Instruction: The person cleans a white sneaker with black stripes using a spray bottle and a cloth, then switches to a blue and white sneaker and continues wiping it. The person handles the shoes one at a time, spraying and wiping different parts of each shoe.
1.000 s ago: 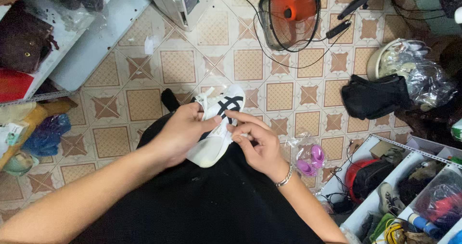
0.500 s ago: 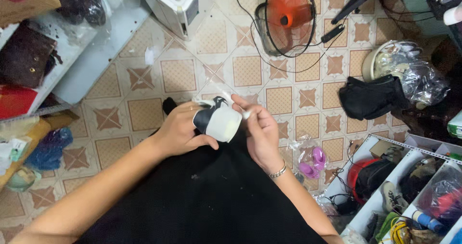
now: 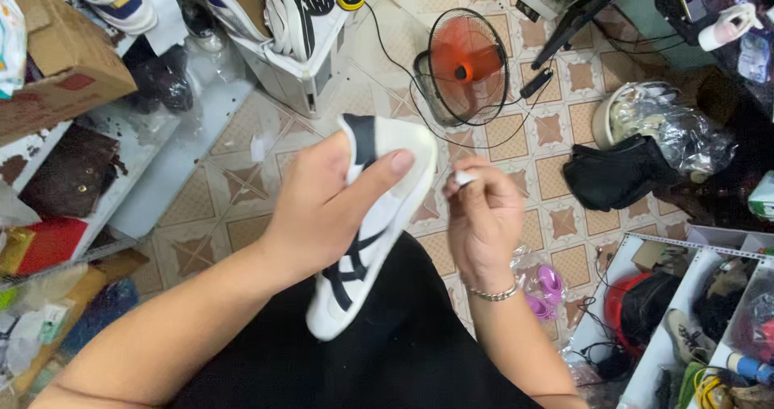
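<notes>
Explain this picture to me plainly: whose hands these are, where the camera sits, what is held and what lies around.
No machine here: a person works with bare hands, and the one camera sits on their head, looking down over a black lap. The left hand has a firm grip on a white shoe with black stripes, raised and turned on its side. The right hand pinches a small white thing beside the shoe; what it is I cannot tell. On the patterned tiled floor stand an orange fan, a black bag and a packet with small purple shoes.
</notes>
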